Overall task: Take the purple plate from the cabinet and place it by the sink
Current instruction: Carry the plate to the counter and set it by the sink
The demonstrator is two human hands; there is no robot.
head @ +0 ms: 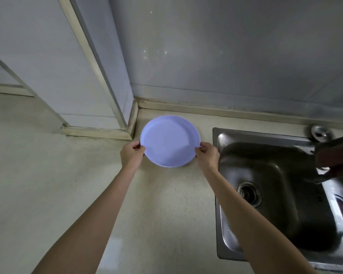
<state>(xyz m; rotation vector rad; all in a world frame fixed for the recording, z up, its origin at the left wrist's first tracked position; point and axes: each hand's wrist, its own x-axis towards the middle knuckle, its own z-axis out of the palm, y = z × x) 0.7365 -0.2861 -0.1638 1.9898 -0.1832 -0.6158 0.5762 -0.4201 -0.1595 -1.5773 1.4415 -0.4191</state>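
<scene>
While both hands grip, purple plate [169, 140] sits between.

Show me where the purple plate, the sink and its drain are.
purple plate [169, 140]: head view, flat inner bottom.
sink [216, 171]: head view, left steel rim.
drain [248, 193]: head view, strainer opening in the basin floor.

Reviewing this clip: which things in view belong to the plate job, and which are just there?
Part of the job:
purple plate, held at its rim by the left hand and right hand
sink
countertop

Just there:
drain
dark object over the sink
wall panels
</scene>
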